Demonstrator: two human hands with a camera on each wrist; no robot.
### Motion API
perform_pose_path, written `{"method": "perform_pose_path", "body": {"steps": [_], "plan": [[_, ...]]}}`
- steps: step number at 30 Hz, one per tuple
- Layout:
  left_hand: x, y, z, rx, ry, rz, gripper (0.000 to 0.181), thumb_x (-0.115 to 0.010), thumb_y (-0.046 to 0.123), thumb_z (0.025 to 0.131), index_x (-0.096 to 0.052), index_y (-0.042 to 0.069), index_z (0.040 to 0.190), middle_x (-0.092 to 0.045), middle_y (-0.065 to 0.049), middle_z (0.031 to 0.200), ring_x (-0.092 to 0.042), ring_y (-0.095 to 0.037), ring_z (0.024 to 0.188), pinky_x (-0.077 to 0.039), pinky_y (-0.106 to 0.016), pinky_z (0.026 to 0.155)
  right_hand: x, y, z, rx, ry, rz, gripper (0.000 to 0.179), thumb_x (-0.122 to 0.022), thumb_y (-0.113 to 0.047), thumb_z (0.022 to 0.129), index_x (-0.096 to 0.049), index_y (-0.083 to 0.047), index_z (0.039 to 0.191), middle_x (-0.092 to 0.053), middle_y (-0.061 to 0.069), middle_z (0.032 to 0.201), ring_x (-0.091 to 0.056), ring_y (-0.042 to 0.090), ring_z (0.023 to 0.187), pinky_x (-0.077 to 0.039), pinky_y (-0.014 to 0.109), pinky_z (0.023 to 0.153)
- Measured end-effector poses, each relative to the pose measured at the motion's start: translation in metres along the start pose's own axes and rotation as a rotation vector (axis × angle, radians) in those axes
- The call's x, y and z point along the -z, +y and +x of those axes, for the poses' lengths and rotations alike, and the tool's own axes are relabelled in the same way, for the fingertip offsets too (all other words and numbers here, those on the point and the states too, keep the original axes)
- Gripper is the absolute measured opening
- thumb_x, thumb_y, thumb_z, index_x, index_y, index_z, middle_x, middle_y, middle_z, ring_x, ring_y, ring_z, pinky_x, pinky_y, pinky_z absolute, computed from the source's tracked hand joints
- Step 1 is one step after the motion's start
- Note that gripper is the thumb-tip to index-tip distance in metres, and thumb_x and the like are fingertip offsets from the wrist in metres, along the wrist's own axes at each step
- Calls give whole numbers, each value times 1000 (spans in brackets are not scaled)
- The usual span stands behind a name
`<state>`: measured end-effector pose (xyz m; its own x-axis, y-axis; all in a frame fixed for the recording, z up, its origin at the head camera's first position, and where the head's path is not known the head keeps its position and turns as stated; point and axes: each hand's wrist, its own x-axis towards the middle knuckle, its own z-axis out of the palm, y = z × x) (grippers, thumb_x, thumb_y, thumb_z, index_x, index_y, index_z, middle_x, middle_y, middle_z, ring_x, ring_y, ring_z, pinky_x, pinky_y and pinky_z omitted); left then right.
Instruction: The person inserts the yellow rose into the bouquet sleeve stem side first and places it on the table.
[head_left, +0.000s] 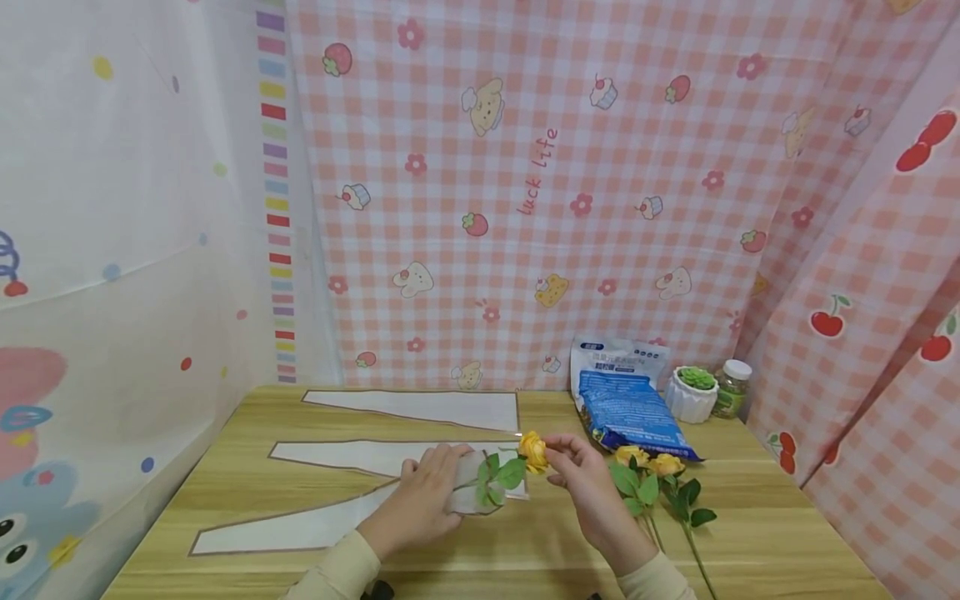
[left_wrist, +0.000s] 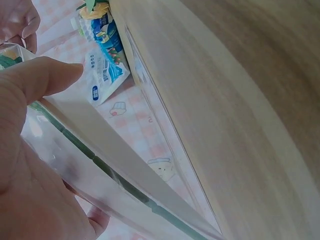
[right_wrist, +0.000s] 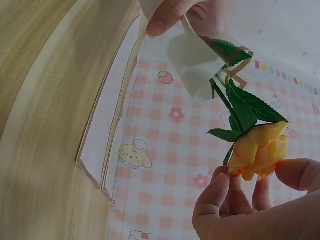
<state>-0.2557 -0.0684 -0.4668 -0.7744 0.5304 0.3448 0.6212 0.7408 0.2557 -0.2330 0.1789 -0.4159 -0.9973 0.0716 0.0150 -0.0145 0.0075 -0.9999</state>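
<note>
My left hand (head_left: pixel 423 504) grips the wide end of a tapered, see-through white flower sleeve (head_left: pixel 262 527) with a brown border. A green stem (left_wrist: pixel 102 165) runs down inside this sleeve in the left wrist view, with the thumb across its upper end. Out of the sleeve's mouth comes an artificial yellow rose (right_wrist: pixel 257 150) with green leaves (right_wrist: pixel 250 107). My right hand (head_left: pixel 592 492) holds the bloom between thumb and fingertips, the thumb on one side of the petals and the fingers below and opposite in the right wrist view.
Two more tapered sleeves (head_left: pixel 435 408) lie flat toward the back left. On the right lie other yellow roses (head_left: pixel 663 464) with long stems. Behind them are a blue and white bag (head_left: pixel 630 404), a white pot (head_left: pixel 690 404) with a green plant and a white-lidded jar (head_left: pixel 733 389).
</note>
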Motion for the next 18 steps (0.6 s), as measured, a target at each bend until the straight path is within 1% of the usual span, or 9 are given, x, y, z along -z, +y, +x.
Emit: {"method": "perform_pose_path", "body": {"steps": [3, 6, 11, 15, 18], "plan": [[-1, -1, 0, -5, 8, 13, 88, -85, 24, 74, -37, 9, 146, -50, -5, 126, -47, -21, 113, -32, -38, 79, 0, 0, -1, 5, -6, -12, 21, -57, -10, 102, -60, 3, 118, -62, 7, 112, -58, 16, 95, -49, 37, 82], [-2, -2, 1, -11, 23, 23, 91, -88, 22, 70, -38, 10, 145, -51, -5, 124, -47, -21, 111, -31, -38, 78, 0, 1, -1, 16, -13, -8, 22, -57, -11, 102, -59, 4, 118, -62, 8, 113, -58, 16, 95, -50, 36, 82], [-2, -2, 1, -12, 49, 35, 95, -91, 21, 64, -40, 9, 143, -51, -5, 122, -48, -22, 109, -30, -37, 77, -3, 3, -2, 38, -22, 9, 21, -55, -6, 101, -57, 8, 117, -61, 11, 112, -60, 16, 93, -53, 33, 84], [0, -2, 0, -4, 48, 47, 94, -91, 22, 65, -40, 9, 144, -51, -7, 124, -48, -23, 111, -31, -38, 78, -5, 5, -3, 54, -39, 41, 21, -52, 0, 100, -54, 11, 118, -59, 15, 113, -61, 17, 95, -55, 30, 83], [1, -1, 0, 4, 30, 42, 93, -89, 25, 68, -39, 11, 145, -50, -8, 127, -47, -23, 113, -32, -40, 81, -6, 6, -3, 57, -53, 61, 23, -50, 4, 100, -53, 12, 122, -58, 18, 115, -62, 19, 96, -56, 33, 83]]}}
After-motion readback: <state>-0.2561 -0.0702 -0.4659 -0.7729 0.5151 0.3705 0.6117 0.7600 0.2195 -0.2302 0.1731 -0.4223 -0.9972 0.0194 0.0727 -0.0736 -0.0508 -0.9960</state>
